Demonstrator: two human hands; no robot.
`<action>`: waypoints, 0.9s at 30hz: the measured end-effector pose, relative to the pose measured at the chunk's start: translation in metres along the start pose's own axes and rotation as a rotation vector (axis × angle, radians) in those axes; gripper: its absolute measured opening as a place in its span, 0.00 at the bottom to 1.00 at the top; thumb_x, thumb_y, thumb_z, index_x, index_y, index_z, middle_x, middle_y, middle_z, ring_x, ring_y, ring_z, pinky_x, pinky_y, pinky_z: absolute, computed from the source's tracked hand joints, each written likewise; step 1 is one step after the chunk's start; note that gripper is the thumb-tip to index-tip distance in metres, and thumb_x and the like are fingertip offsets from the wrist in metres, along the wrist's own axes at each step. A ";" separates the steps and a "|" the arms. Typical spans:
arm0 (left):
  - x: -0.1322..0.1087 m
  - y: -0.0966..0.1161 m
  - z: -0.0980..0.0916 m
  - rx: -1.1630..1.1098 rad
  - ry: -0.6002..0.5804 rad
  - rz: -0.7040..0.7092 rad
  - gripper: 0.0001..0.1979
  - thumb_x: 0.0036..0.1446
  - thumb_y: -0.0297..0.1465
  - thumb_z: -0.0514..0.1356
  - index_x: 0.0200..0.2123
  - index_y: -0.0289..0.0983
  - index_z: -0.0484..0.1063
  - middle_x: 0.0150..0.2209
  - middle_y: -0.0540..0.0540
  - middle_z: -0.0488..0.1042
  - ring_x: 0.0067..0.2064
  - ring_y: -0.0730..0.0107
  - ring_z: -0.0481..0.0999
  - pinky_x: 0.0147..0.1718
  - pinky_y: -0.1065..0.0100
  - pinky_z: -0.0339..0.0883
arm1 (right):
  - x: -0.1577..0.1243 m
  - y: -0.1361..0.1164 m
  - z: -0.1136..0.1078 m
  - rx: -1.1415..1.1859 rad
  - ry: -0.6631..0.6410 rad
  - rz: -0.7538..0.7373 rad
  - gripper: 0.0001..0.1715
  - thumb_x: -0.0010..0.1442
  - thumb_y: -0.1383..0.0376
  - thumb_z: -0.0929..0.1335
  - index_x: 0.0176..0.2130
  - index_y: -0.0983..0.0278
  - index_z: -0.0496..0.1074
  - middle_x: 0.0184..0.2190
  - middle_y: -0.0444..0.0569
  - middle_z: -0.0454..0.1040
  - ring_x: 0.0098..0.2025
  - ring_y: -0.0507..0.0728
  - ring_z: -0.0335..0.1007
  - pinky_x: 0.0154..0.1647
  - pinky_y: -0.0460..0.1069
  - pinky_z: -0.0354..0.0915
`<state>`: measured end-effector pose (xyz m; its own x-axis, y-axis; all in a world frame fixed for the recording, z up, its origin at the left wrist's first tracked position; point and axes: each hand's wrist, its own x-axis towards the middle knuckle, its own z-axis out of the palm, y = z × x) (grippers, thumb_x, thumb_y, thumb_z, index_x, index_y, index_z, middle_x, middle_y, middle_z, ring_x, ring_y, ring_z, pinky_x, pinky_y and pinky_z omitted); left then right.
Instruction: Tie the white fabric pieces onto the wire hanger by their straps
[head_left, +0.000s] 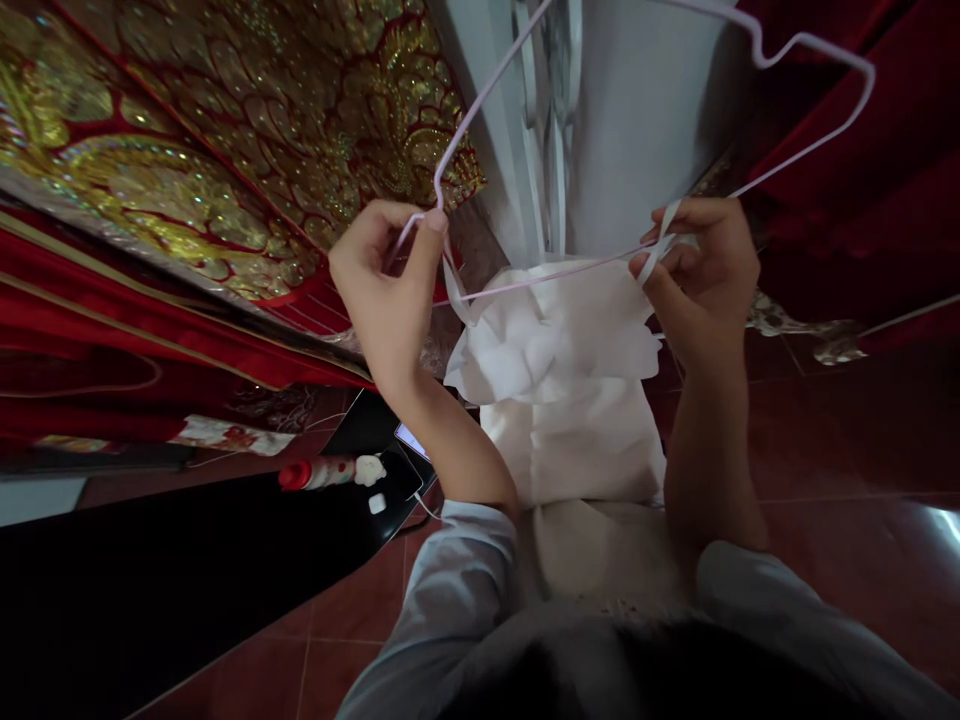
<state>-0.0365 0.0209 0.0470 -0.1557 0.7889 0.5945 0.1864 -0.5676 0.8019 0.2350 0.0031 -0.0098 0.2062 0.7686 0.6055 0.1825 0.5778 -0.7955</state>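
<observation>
L hand [390, 275]: raised, thumb + forefinger pinched shut on the hanger [872, 85] at its L shoulder notch, other fingers curled in. A thin white L strap [454, 285] drops from just under that pinch.

R hand [701, 265]: also raised, at about the same height, fingers closed around the R strap [660, 250], which is looped over the hanger's wire near the R end of the lower bar.

Hanger is thin pale wire, held up between both hands w/ the top running out of frame. White garment [562, 400] hangs below the lower bar, btwn the forearms; ruffled at the top, smoother lower down, and it reaches to the person's chest. Both sleeves are pale grey-blue, pushed up past the wrists.

Beyond: red + gold embroidered fabric [225, 150] fills upper L, dark red cloth [862, 200] on the R, white wall [637, 130] btwn them. Lower L is a black counter [150, 580] w/ a red-capped bottle [322, 472] lying on it, a phone [411, 440] and a small white plug [377, 503] near it. Red-brown tiled floor [825, 450] below.
</observation>
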 end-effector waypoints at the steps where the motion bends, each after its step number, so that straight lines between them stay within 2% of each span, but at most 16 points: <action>1: -0.005 -0.006 0.003 -0.042 0.063 0.010 0.08 0.64 0.33 0.71 0.38 0.35 0.79 0.35 0.48 0.76 0.39 0.66 0.75 0.45 0.64 0.71 | 0.000 0.000 0.000 -0.002 0.002 -0.013 0.21 0.56 0.50 0.79 0.46 0.51 0.76 0.47 0.46 0.75 0.37 0.54 0.69 0.27 0.50 0.56; 3: -0.016 -0.019 0.012 -0.174 0.256 0.009 0.08 0.65 0.30 0.69 0.46 0.38 0.77 0.41 0.49 0.78 0.42 0.67 0.77 0.46 0.64 0.71 | -0.001 -0.001 -0.001 0.002 0.003 -0.034 0.22 0.56 0.51 0.78 0.48 0.51 0.75 0.47 0.47 0.75 0.40 0.55 0.70 0.26 0.49 0.56; 5: -0.028 -0.029 0.025 -0.343 0.429 -0.041 0.12 0.64 0.26 0.66 0.50 0.41 0.72 0.45 0.50 0.79 0.42 0.68 0.79 0.47 0.64 0.73 | -0.002 -0.003 0.000 0.004 -0.015 -0.043 0.24 0.56 0.51 0.79 0.50 0.51 0.75 0.47 0.46 0.75 0.35 0.53 0.68 0.24 0.48 0.55; 7: -0.038 -0.034 0.038 -0.460 0.500 -0.105 0.13 0.64 0.26 0.63 0.50 0.43 0.66 0.44 0.49 0.80 0.41 0.68 0.81 0.46 0.64 0.75 | -0.005 -0.003 0.001 -0.016 -0.064 -0.036 0.26 0.56 0.53 0.79 0.53 0.50 0.76 0.47 0.44 0.76 0.28 0.49 0.63 0.23 0.48 0.56; 9: -0.045 -0.032 0.048 -0.499 0.499 -0.163 0.11 0.65 0.28 0.59 0.49 0.43 0.62 0.38 0.49 0.80 0.38 0.67 0.82 0.42 0.64 0.76 | -0.005 0.002 -0.001 -0.036 -0.088 -0.063 0.30 0.57 0.56 0.79 0.57 0.48 0.75 0.51 0.45 0.77 0.25 0.47 0.61 0.24 0.48 0.59; 10: -0.047 -0.030 0.051 -0.504 0.495 -0.178 0.11 0.66 0.28 0.58 0.48 0.43 0.61 0.35 0.50 0.79 0.36 0.67 0.83 0.39 0.65 0.76 | -0.003 0.007 -0.004 -0.038 -0.045 -0.110 0.32 0.56 0.57 0.79 0.58 0.49 0.75 0.52 0.45 0.78 0.25 0.46 0.63 0.25 0.48 0.61; 12: -0.048 -0.026 0.054 -0.502 0.498 -0.177 0.09 0.65 0.27 0.55 0.46 0.42 0.58 0.30 0.53 0.77 0.31 0.68 0.82 0.35 0.67 0.75 | 0.004 0.023 -0.014 -0.014 0.139 -0.236 0.30 0.56 0.58 0.79 0.57 0.50 0.77 0.52 0.46 0.79 0.30 0.47 0.69 0.30 0.47 0.67; 15: -0.046 -0.022 0.051 -0.480 0.511 -0.150 0.09 0.63 0.25 0.53 0.43 0.43 0.56 0.27 0.56 0.74 0.27 0.71 0.79 0.34 0.68 0.74 | 0.025 0.050 -0.039 0.039 0.486 -0.397 0.18 0.61 0.52 0.76 0.50 0.51 0.81 0.46 0.43 0.78 0.41 0.50 0.75 0.42 0.48 0.71; 16: -0.045 -0.021 0.049 -0.468 0.512 -0.144 0.09 0.62 0.25 0.52 0.43 0.43 0.55 0.27 0.57 0.73 0.26 0.72 0.78 0.35 0.68 0.74 | 0.034 0.057 -0.047 0.032 0.567 -0.445 0.16 0.60 0.51 0.76 0.47 0.51 0.82 0.43 0.42 0.78 0.41 0.51 0.76 0.43 0.49 0.71; 17: -0.045 -0.022 0.048 -0.454 0.511 -0.140 0.10 0.62 0.24 0.52 0.42 0.43 0.54 0.27 0.57 0.72 0.25 0.72 0.78 0.35 0.68 0.74 | 0.044 0.061 -0.055 0.009 0.583 -0.500 0.17 0.58 0.48 0.77 0.45 0.52 0.83 0.39 0.41 0.77 0.40 0.52 0.76 0.41 0.50 0.71; 20: -0.046 -0.024 0.046 -0.402 0.492 -0.135 0.11 0.62 0.25 0.52 0.40 0.44 0.50 0.28 0.57 0.72 0.25 0.71 0.77 0.36 0.66 0.74 | 0.074 0.061 -0.068 -0.055 0.498 -0.543 0.16 0.57 0.51 0.79 0.42 0.55 0.83 0.34 0.43 0.77 0.37 0.52 0.74 0.37 0.49 0.71; 24: -0.051 -0.027 0.045 -0.350 0.468 -0.125 0.12 0.63 0.27 0.52 0.39 0.44 0.48 0.29 0.56 0.72 0.28 0.68 0.79 0.38 0.64 0.75 | 0.107 0.057 -0.072 -0.162 0.339 -0.552 0.08 0.58 0.67 0.76 0.41 0.62 0.83 0.34 0.44 0.79 0.35 0.49 0.74 0.38 0.46 0.69; 26: -0.053 -0.027 0.044 -0.351 0.447 -0.108 0.12 0.64 0.27 0.53 0.39 0.44 0.47 0.29 0.56 0.73 0.29 0.67 0.80 0.38 0.63 0.76 | 0.116 0.064 -0.079 -0.152 0.327 -0.562 0.09 0.56 0.73 0.75 0.39 0.64 0.83 0.32 0.43 0.78 0.34 0.47 0.72 0.38 0.45 0.68; 27: -0.054 -0.028 0.044 -0.352 0.432 -0.098 0.12 0.64 0.27 0.53 0.39 0.44 0.47 0.30 0.55 0.73 0.29 0.67 0.80 0.39 0.62 0.76 | 0.117 0.068 -0.085 -0.128 0.311 -0.500 0.12 0.55 0.74 0.75 0.40 0.63 0.82 0.33 0.42 0.77 0.35 0.47 0.72 0.40 0.45 0.68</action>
<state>0.0091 0.0044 -0.0095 -0.5529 0.7155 0.4270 -0.1721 -0.5995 0.7817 0.3533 0.1096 0.0086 0.3335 0.2851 0.8986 0.4402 0.7958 -0.4159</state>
